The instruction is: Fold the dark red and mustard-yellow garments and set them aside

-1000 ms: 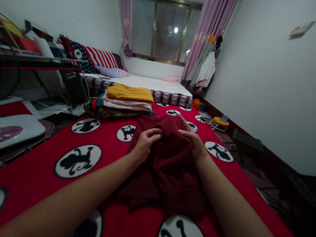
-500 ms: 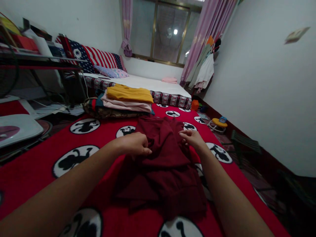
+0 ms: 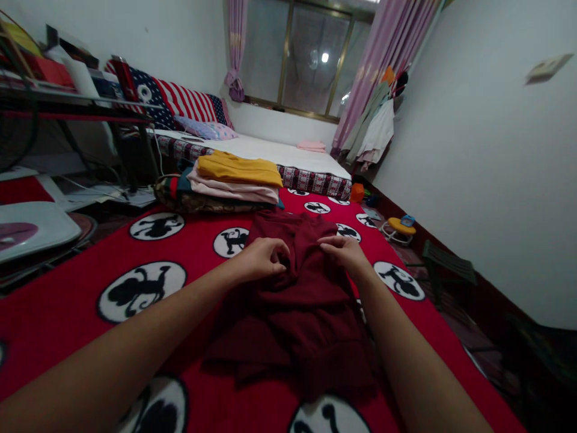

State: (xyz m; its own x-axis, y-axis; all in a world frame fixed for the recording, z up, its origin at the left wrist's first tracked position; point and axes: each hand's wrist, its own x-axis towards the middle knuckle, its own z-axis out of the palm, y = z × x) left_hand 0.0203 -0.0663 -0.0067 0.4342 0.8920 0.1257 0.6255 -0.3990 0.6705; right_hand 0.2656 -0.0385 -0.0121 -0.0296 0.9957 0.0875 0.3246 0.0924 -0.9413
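A maroon sweatshirt (image 3: 311, 313) lies rumpled before me on a red blanket (image 3: 198, 325) patterned with white circles and black figures. Its wide band is at the near end. My left hand (image 3: 265, 257) is on the left side of the cloth, fingers curled and thumb bent in, with a fold of fabric at the fingertips. On the right side, my right hand (image 3: 345, 252) pinches the cloth between thumb and fingers. Beyond the sweatshirt, to the left, is a stack of folded clothes, with a mustard-yellow garment (image 3: 241, 169) over a pale pink one (image 3: 234, 189).
A bed (image 3: 265, 147) with a white sheet stands at the back under the window. At left are a cluttered desk (image 3: 76, 108) and a white chair (image 3: 36, 231). Along the right wall are a yellow stool (image 3: 401, 227) and a dark folding stool (image 3: 448, 261).
Both hands have moved inward over the sweatshirt, the left to the right and the right slightly to the left. The fabric between them has bunched into a raised fold.
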